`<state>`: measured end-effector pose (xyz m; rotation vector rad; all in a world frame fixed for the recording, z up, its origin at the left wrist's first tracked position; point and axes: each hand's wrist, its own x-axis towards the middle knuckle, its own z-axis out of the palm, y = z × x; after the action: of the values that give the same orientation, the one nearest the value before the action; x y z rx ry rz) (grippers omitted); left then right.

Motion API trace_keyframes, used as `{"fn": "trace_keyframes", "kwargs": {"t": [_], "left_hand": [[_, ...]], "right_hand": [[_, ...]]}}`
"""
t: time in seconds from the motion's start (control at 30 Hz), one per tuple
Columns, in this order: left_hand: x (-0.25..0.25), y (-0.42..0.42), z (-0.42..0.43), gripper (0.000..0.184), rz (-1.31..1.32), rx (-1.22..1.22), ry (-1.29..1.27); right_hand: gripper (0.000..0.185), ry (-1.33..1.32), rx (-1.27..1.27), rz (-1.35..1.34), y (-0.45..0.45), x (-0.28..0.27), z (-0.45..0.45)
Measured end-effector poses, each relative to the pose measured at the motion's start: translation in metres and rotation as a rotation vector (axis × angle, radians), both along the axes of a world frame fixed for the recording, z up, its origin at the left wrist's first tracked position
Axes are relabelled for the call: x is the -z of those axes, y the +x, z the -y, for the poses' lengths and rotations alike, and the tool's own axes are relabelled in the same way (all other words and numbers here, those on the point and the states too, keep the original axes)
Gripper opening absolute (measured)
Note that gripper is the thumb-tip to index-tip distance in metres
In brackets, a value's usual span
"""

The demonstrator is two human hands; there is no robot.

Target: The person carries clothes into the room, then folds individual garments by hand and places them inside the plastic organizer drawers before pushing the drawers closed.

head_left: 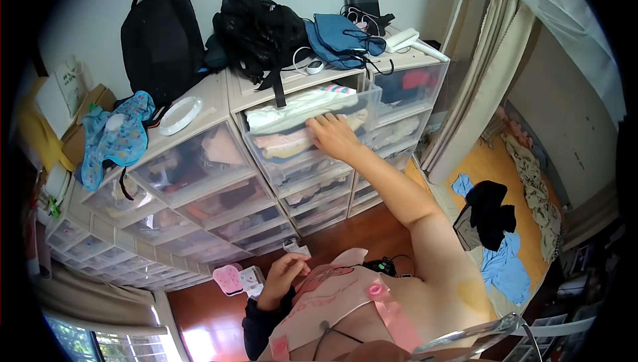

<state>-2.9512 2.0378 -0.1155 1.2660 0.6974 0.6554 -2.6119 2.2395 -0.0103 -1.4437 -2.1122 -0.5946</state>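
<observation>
My right hand (332,137) is closed over the top edge of a clear plastic drawer (312,113), which is pulled out from the top row of a storage cabinet. Folded clothes fill this drawer: a white one (279,117) lies on top, with pale pink and yellow ones seen through the front. Close to my body, my left hand (284,277) hangs low with loosely bent fingers and nothing visible in it. Black cloth (262,325) covers that forearm; I cannot tell whether it is a sleeve or a draped garment.
On the cabinet top sit a black backpack (163,46), a black bag (256,36), a blue drawstring bag (339,40) and a white ring (181,116). At right, black clothing (488,209) and a blue garment (508,269) lie on a bed. A pink item (228,279) is on the floor.
</observation>
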Motion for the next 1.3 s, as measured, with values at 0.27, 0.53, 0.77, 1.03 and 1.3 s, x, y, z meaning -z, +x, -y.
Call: {"fn": "trace_keyframes", "kwargs": {"t": [0.27, 0.53, 0.77, 1.03, 1.3], "left_hand": [[0.014, -0.002, -0.002, 0.021, -0.042, 0.016, 0.054], [0.102, 0.061, -0.054, 0.023, 0.184, 0.082, 0.133], [0.083, 0.174, -0.103, 0.030, -0.228, 0.082, 0.170], [0.063, 0.287, -0.054, 0.033, -0.399, 0.421, 0.545], [0.042, 0.330, 0.039, 0.053, 0.331, 0.425, -0.539]], "right_hand": [[0.053, -0.285, 0.076, -0.173, -0.015, 0.059, -0.044], [0.028, -0.701, -0.433, -0.602, -0.142, 0.078, 0.175], [0.043, -0.637, -0.184, -0.663, -0.130, 0.102, 0.263], [0.015, -0.391, -0.099, -1.024, -0.010, 0.096, 0.323], [0.012, -0.184, 0.113, -1.239, 0.170, 0.101, 0.457]]}}
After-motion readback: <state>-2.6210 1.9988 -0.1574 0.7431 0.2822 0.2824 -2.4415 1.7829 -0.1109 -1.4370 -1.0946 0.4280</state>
